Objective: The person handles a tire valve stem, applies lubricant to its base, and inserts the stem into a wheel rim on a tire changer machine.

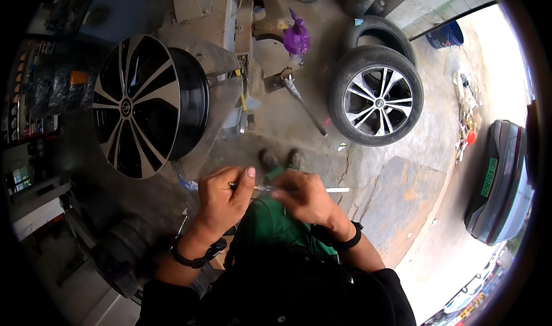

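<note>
Rod (338, 189) held from two sides

You have two hands on one slim rod. Your left grip (223, 199) pinches its brass-coloured end, the thumb standing up and the fingers curled. Your right grip (307, 196) curls round the rod further along; its fingertips are blurred. The rod runs across the gap between your grips, and a straight, smooth white length sticks out to the right of your right grip. Whether it is all one piece, you cannot tell from here.

Two dark wristbands (348, 243), one per wrist, sit just below your grips. Two shoes (268, 159) show beyond the gap between them, with green cloth (266, 219) nearer you.

Count two rims: a loose rim (135, 104), glossy black with silver-faced spokes, above and left of your left grip; and a spoked silver-and-black mounted rim (379, 103), above and right of your right grip, inside a black rubber tyre (336, 101). One second tyre (385, 22) lies behind that one.

Beyond your grips are one purple bottle (296, 38) with a pointed top and one long-handled metal tool (305, 107), lying on grey, cracked floor (397, 188). One round blue bucket (445, 35) stands far right.
</note>
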